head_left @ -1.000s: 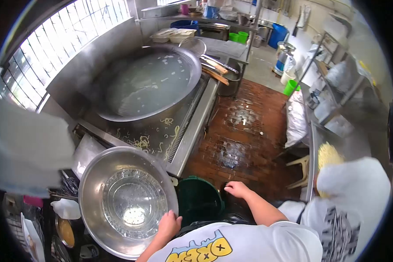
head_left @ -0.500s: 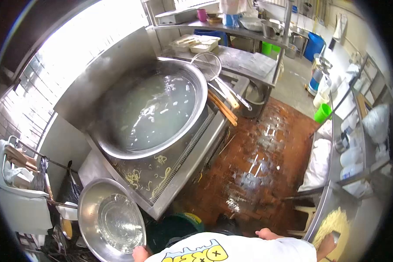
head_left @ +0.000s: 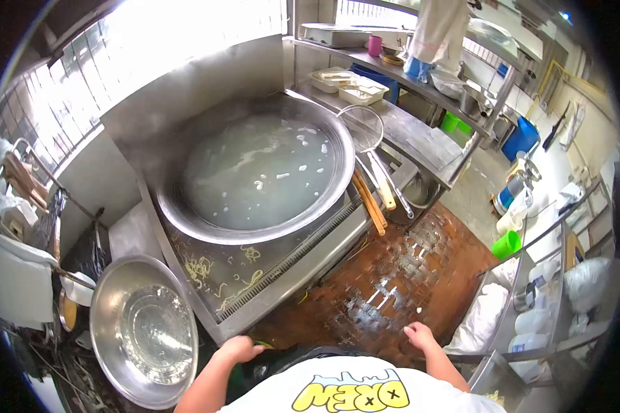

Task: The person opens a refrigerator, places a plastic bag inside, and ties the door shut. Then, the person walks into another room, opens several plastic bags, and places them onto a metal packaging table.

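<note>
The left hand [head_left: 241, 350], which touches the rim of the wide silver metal basin [head_left: 105, 330] in the earlier frame, is now apart from it, near the steel stove's corner; its fingers point inward, and whether they are open or closed cannot be told; the right hand [head_left: 421, 336] shows over the wet red-brown tiled floor [head_left: 337, 316], its fingers bent, how far closed cannot be told, with nothing visible in them; the basin, with clear liquid inside, stands tilted at the left beside the steel stove [head_left: 296, 275]; the view has swung, so the other person's hand at the pale noodles is out of sight; the large round metal wok [head_left: 255, 237] of cloudy water sits on the stove, loose noodle strands [head_left: 198, 270] before it; the round wire strainer [head_left: 360, 129] lies beside its rim.
</note>
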Available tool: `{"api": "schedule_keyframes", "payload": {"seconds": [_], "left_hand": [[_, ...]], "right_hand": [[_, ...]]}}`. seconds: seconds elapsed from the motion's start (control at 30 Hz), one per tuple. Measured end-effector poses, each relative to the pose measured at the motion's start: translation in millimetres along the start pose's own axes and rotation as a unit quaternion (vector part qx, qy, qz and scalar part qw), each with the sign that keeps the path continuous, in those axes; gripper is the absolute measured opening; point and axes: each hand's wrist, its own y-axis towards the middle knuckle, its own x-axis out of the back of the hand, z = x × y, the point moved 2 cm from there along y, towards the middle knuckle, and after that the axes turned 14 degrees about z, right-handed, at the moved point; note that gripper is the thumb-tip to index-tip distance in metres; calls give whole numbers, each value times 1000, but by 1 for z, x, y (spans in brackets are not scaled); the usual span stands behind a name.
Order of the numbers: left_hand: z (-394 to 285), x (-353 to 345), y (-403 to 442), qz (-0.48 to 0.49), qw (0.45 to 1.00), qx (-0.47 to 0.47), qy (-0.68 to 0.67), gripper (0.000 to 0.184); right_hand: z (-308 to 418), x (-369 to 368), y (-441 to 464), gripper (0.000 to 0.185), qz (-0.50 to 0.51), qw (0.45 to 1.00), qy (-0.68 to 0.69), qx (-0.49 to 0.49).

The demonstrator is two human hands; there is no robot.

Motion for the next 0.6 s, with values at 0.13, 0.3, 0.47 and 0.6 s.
{"api": "schedule_keyframes", "payload": {"seconds": [0.13, 0.3, 0.47, 0.6], "left_hand": [[-110, 39, 31, -200, 935, -274, -99, 52], [-187, 117, 42, -171, 907, -366, -120, 48], [-267, 219, 61, -165, 905, -376, -108, 43], [-365, 285, 78, -156, 898, -410, -28, 39]], "right_hand": [[73, 42, 22, 40, -54, 990, -14, 132], [51, 30, 54, 46, 69, 995, -25, 67], [-22, 55, 36, 44, 193, 970, -150, 1], [-29, 107, 25, 34, 30, 977, 186, -97]]}}
